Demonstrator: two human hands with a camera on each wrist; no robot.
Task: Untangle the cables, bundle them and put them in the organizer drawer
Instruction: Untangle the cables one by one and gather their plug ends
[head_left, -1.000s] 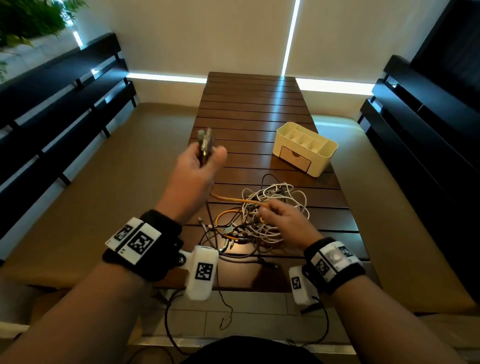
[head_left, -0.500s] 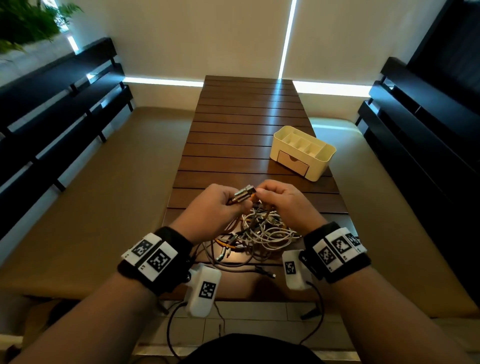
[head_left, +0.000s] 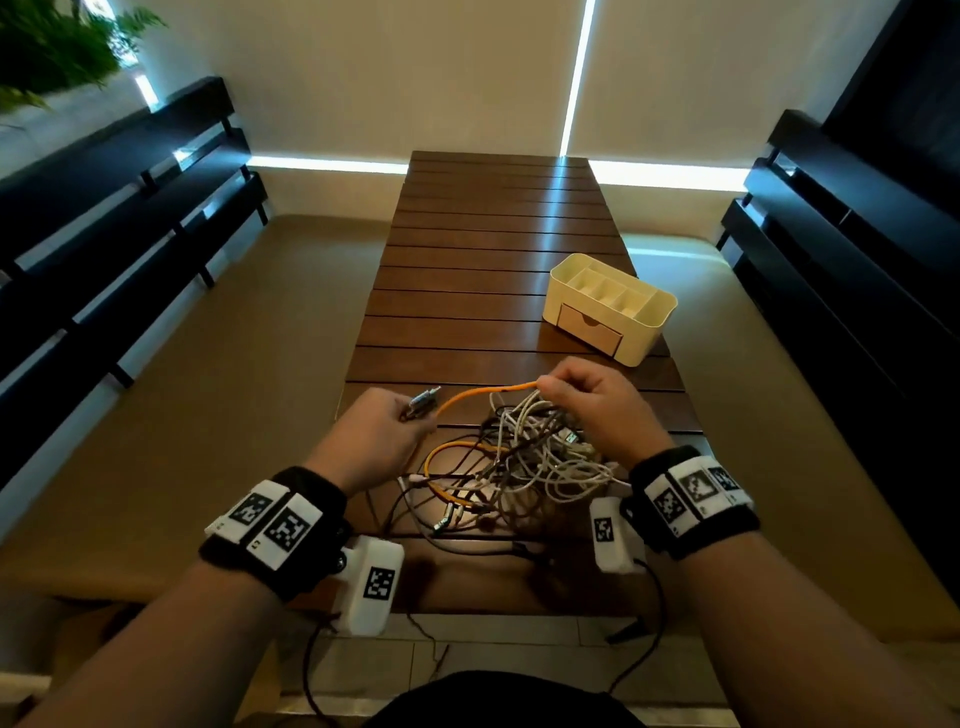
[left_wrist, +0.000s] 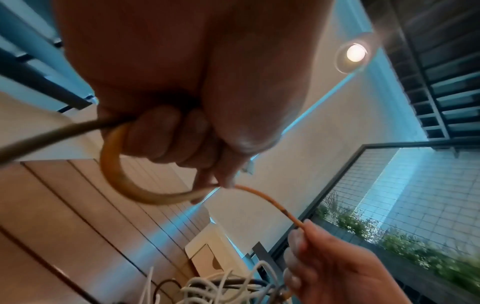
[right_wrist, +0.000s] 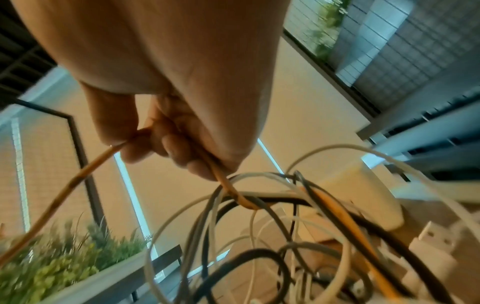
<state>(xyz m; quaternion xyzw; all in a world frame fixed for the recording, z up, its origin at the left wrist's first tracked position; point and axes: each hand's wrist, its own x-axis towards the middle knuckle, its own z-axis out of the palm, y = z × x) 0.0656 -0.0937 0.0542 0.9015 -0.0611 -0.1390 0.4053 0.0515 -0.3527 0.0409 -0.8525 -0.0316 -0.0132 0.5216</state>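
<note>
A tangle of white, grey, black and orange cables (head_left: 524, 467) lies on the near end of the wooden table (head_left: 493, 234). My left hand (head_left: 410, 415) grips the orange cable (head_left: 483, 391) at its metal plug (head_left: 423, 402). In the left wrist view the orange cable (left_wrist: 116, 174) loops around the curled fingers (left_wrist: 168, 139). My right hand (head_left: 545, 387) pinches the same cable a short way along, just above the tangle (right_wrist: 259, 226). The cream organizer (head_left: 654, 312) stands behind the right hand, its drawer (head_left: 589, 330) closed.
Dark slatted benches (head_left: 104, 234) run along both sides of the table, with tan cushions (head_left: 234, 389) between. A white USB plug (right_wrist: 436, 238) sits in the tangle. The far half of the table is bare wood.
The left hand came down from a raised position with the plug, met the right hand, then both moved apart, drawing a length of orange cable taut between them.
</note>
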